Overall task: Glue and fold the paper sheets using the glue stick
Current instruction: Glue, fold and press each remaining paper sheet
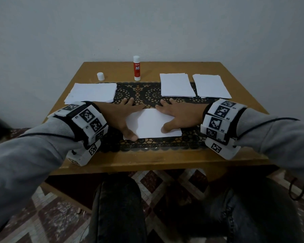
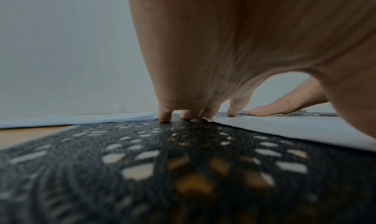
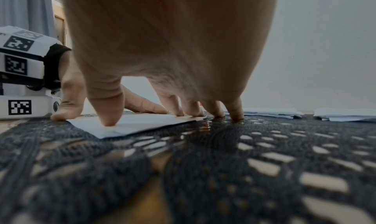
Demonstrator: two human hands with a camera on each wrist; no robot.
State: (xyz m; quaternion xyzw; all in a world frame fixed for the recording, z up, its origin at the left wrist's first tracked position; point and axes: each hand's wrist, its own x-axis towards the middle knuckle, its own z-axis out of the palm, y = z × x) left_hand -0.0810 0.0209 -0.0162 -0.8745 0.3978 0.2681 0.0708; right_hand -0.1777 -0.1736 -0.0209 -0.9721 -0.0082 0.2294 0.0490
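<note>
both hands lie flat on one white paper sheet [image 1: 153,123] in the middle of the black lace mat [image 1: 147,95], near the front of the wooden desk [image 1: 147,160]. the left hand [image 1: 120,114] covers the left edge of the sheet, its grip spread, with straight fingers reaching to the far edge and the thumb at the near left corner. the right hand [image 1: 180,114] presses the right side in the same way, grip spread, thumb on the paper. in the right wrist view the thumb and first fingers [image 3: 107,115] touch the sheet, and the outer fingers touch the mat beside it. nothing is pinched.

the glue stick [image 1: 136,68] stands upright at the far edge of the desk, without its cap. the white cap [image 1: 100,76] stands to its left, well apart. one paper stack [image 1: 92,92] lies at far left, and two more stacks [image 1: 176,85] [image 1: 211,85] lie side by side at far right.
</note>
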